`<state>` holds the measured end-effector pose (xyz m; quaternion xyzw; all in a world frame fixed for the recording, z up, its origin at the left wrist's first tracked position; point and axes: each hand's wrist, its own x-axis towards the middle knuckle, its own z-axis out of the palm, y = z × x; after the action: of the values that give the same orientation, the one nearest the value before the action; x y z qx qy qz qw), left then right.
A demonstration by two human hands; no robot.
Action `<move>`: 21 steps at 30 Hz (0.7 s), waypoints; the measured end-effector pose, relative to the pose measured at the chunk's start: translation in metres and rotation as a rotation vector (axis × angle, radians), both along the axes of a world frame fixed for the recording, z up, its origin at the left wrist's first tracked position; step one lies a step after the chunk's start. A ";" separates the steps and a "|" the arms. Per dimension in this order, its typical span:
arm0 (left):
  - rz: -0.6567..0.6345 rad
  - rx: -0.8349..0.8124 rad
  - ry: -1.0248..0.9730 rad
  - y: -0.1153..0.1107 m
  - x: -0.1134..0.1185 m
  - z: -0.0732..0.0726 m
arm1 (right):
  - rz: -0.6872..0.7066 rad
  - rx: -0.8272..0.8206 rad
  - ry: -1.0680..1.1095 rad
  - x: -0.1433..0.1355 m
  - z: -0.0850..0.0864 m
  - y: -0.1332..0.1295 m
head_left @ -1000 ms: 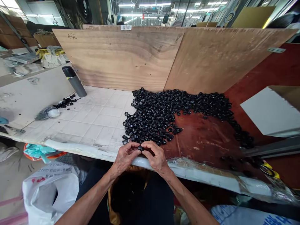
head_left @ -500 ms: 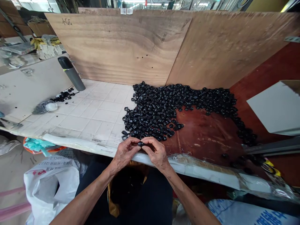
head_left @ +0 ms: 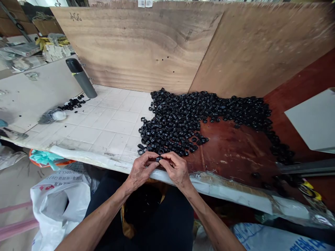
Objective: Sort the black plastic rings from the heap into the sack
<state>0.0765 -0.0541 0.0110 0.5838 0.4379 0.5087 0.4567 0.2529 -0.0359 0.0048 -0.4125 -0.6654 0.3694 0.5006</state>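
Between the fingertips of both hands is a small black plastic part (head_left: 158, 159), held just above the table's front edge. My left hand (head_left: 142, 169) pinches it from the left with thumb and forefinger. From the other side my right hand (head_left: 176, 169) pinches it the same way, its fingers hiding much of the part. Right behind the fingers lies a wide pile of small black ring-like parts (head_left: 172, 129), spread over white tiles and a reddish-brown board.
A grey bottle with black cap (head_left: 85, 82) stands at the back left, near a small plastic bag (head_left: 51, 116) and loose black parts (head_left: 72, 104). Plywood (head_left: 146, 45) walls the back. A white box (head_left: 311, 120) is at right. An open dark bag (head_left: 142, 209) hangs below my hands.
The view has tilted down slightly, so the scene sits a little differently in the picture. Both hands still hold the small black part at nearly the same place.
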 end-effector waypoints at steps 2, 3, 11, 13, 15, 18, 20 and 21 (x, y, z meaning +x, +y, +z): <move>0.001 -0.022 -0.021 0.000 0.000 0.001 | 0.027 -0.013 0.002 0.001 0.001 0.001; 0.003 -0.038 -0.034 0.001 0.000 0.001 | 0.032 0.008 -0.010 0.001 0.001 0.002; -0.005 -0.129 -0.093 0.003 -0.001 0.000 | 0.031 0.164 -0.067 0.003 -0.001 0.003; -0.006 -0.082 -0.058 0.002 -0.002 0.001 | 0.003 0.155 -0.103 0.001 -0.004 0.003; -0.010 -0.026 -0.010 0.000 -0.002 0.003 | -0.025 0.162 -0.168 -0.001 -0.006 0.003; -0.029 0.026 0.057 -0.001 -0.003 0.006 | -0.059 0.200 -0.276 -0.003 -0.005 0.002; -0.045 0.016 0.067 -0.001 -0.003 0.006 | -0.084 0.204 -0.299 -0.004 -0.003 0.000; -0.043 0.002 0.057 -0.001 -0.003 0.005 | -0.091 0.195 -0.282 -0.004 -0.002 -0.001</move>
<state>0.0738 -0.0553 0.0164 0.6079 0.4377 0.4824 0.4542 0.2491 -0.0366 0.0026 -0.4396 -0.7423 0.2184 0.4561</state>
